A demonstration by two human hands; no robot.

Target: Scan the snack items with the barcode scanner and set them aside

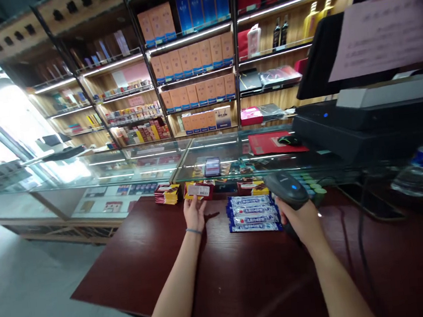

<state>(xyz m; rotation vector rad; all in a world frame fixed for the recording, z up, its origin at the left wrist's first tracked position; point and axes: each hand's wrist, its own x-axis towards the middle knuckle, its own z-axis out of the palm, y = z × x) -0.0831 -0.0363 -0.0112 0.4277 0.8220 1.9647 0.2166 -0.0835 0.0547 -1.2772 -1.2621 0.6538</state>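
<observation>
The left hand (194,214) lay near the far edge of the dark red worktop (139,265), its grip closed lightly on a small red packet (198,190) with a white barcode label, fingers under and beside the packet, which was tilted up against the glass front of the display case (123,169). The right hand (302,219) was wrapped fully round the handle of a dark grey barcode scanner (286,187), a rounded plastic body with a small blue light on its top, its head pointed towards the far edge; a black cable (360,234) ran from near it across the right part of the worktop. Between the two hands, just beside the scanner, lay a row of long blue-and-white wrapped bars (253,213), glossy and flat, stacked edge to edge. A short stack of red and yellow packets (167,193) sat at the far edge to the left of the held packet. The worktop looked smooth, wood-grained and lacquered; its near half and left corner were bare, leaving wide room for both forearms. To the right it was crowded: a black till unit (347,130) stood on the glass top, and a clear plastic water bottle (422,168) stood near the right edge. Behind the case rose lit shelves (195,65) of orange and blue boxes.
</observation>
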